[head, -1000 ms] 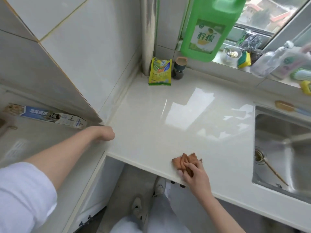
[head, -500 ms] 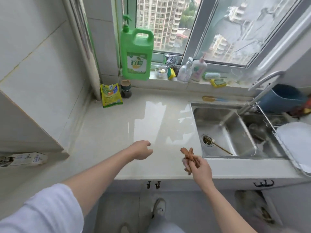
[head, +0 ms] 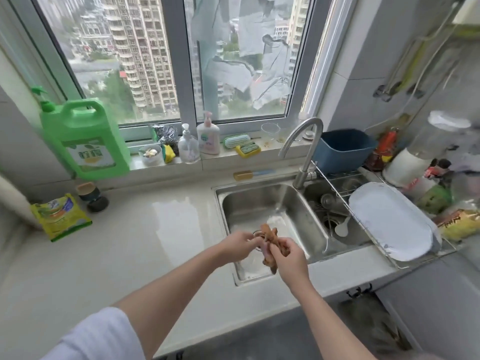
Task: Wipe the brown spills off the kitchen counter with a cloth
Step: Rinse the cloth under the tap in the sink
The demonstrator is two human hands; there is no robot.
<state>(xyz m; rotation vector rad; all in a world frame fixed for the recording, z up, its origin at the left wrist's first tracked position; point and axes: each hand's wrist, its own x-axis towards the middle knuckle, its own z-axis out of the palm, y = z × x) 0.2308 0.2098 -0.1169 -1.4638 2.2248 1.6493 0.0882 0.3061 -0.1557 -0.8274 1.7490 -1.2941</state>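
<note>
Two hands are engaged on one item. My right hand (head: 287, 258) has its fingers curled round the brown cloth (head: 270, 241), which is bunched into a crumpled wad and held over the left basin of the steel sink (head: 262, 203), clear of the kitchen counter (head: 145, 245). My left hand (head: 237, 245) meets the wad from the other side, its fingertips pinching the near edge. Water appears to be running from the faucet (head: 302, 149) into the basin behind the cloth.

Counter surface, as visible: pale, glossy, no brown marks that I can make out from this angle. I judge wiping largely done and the cloth now up for rinsing or wringing.

Handling assessment: the cloth is soft, limp and light, and likely damp, so it will sag and drip wherever unsupported. It offers no stiff edge; the sound hold is a full fist round the bulk, one hand at each end if it is to be twisted. Slip risk is low, fabric on skin. Breakage risk is nil.

Adjacent items noted: green detergent jug (head: 84, 139) on the sill, white tray (head: 389, 219) on the drying rack.
</note>
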